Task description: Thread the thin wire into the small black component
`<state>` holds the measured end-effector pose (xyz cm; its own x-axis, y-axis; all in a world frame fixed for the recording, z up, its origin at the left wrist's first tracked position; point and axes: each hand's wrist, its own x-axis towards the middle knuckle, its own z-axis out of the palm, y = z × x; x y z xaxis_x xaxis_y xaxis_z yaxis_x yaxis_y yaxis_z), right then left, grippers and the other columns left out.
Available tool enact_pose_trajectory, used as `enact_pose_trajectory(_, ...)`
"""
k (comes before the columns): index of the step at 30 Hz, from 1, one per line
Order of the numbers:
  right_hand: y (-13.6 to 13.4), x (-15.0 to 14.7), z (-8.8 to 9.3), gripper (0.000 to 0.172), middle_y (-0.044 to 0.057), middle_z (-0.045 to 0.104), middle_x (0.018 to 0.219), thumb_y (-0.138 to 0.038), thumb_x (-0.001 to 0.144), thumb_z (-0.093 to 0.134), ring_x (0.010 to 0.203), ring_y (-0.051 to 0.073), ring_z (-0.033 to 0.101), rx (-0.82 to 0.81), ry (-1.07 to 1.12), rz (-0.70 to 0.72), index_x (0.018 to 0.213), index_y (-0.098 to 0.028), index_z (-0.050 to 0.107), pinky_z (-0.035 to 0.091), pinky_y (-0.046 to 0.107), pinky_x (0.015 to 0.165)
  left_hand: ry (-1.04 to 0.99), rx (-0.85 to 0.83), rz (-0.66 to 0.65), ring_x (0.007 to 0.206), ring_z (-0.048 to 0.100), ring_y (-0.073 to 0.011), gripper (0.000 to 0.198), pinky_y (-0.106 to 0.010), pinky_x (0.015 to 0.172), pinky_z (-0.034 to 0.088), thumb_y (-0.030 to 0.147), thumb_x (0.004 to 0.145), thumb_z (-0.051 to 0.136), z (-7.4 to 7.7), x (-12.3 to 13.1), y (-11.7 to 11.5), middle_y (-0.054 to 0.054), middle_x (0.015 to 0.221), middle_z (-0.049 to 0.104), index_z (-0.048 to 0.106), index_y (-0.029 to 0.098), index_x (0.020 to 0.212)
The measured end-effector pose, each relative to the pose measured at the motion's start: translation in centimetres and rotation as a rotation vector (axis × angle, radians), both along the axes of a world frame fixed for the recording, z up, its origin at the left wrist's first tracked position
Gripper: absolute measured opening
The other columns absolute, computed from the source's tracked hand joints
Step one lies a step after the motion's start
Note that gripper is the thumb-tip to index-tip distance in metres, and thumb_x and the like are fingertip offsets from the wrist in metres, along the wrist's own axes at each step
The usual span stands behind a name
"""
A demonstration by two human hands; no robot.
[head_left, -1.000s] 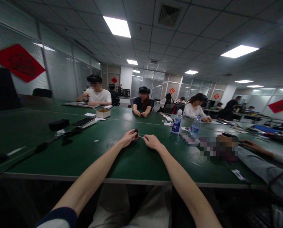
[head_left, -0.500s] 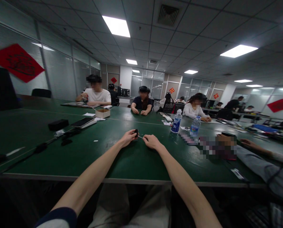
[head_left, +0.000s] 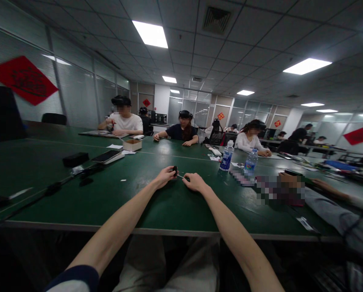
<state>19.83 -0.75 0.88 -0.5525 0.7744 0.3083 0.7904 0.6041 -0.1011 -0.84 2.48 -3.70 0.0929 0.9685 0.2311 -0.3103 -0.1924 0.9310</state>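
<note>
Black and probably plastic, a small piece point(head_left: 175, 170) sits pinched between the thumb and fingers of the left hand point(head_left: 164, 177), just over the green tabletop point(head_left: 114, 202). A thin pale pin point(head_left: 180, 176) sticks out toward the right hand point(head_left: 195, 182), whose fingers are drawn together at its tip; whether they grip it is too small to tell. It looks light and stiff, though the pin may bend easily, so the black body seems the safer place to hold.
</note>
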Motion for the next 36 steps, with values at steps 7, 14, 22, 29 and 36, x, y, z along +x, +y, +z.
enact_pose_trajectory(7,0.29,0.01,-0.12,0.041,0.006,0.066,0.095,-0.052,0.091,0.036,0.083,0.018,0.059,-0.042,0.009,0.004,0.106,-0.025,0.062,0.039,0.024,0.067,0.004,-0.002,-0.004,0.085,0.064,-0.0172,0.03,-0.033,0.079,0.051,0.017,0.076,0.067,0.04,-0.03,-0.02,-0.013,0.096,0.066,0.059,0.012,0.105)
enact_pose_trajectory(14,0.64,-0.1,-0.49,0.04,0.005,0.066,0.096,-0.051,0.092,0.035,0.083,0.018,0.059,-0.062,0.022,0.0,0.106,-0.026,0.062,0.039,0.025,0.069,-0.007,-0.016,-0.001,0.081,0.064,-0.0161,0.028,-0.032,0.077,0.052,0.018,0.077,0.066,-0.01,-0.02,0.13,-0.013,0.093,0.066,0.058,0.011,0.103)
enact_pose_trajectory(22,0.65,-0.2,-0.56,0.039,0.006,0.067,0.098,-0.049,0.093,0.035,0.087,0.019,0.06,-0.071,0.038,0.019,0.106,-0.024,0.063,0.04,0.025,0.072,0.006,-0.035,0.029,0.074,0.064,-0.0142,0.028,-0.03,0.072,0.052,0.02,0.076,0.067,0.13,0.1,-0.02,-0.011,0.089,0.066,0.058,0.011,0.101)
enact_pose_trajectory(29,0.88,-0.26,-0.82,0.039,0.005,0.066,0.1,-0.048,0.094,0.033,0.089,0.018,0.06,-0.067,0.071,0.03,0.105,-0.024,0.062,0.039,0.024,0.076,0.03,-0.035,0.015,0.072,0.065,-0.0141,0.026,-0.028,0.07,0.052,0.021,0.079,0.064,-0.11,-0.09,0.36,-0.011,0.089,0.065,0.056,0.013,0.102)
enact_pose_trajectory(36,0.53,-0.4,-0.52,0.04,0.005,0.066,0.102,-0.047,0.095,0.033,0.089,0.017,0.059,-0.091,0.105,0.027,0.106,-0.023,0.063,0.039,0.024,0.077,0.024,-0.028,0.0,0.075,0.065,-0.0152,0.026,-0.028,0.069,0.052,0.023,0.079,0.064,-0.22,-0.43,0.51,-0.011,0.089,0.065,0.056,0.013,0.101)
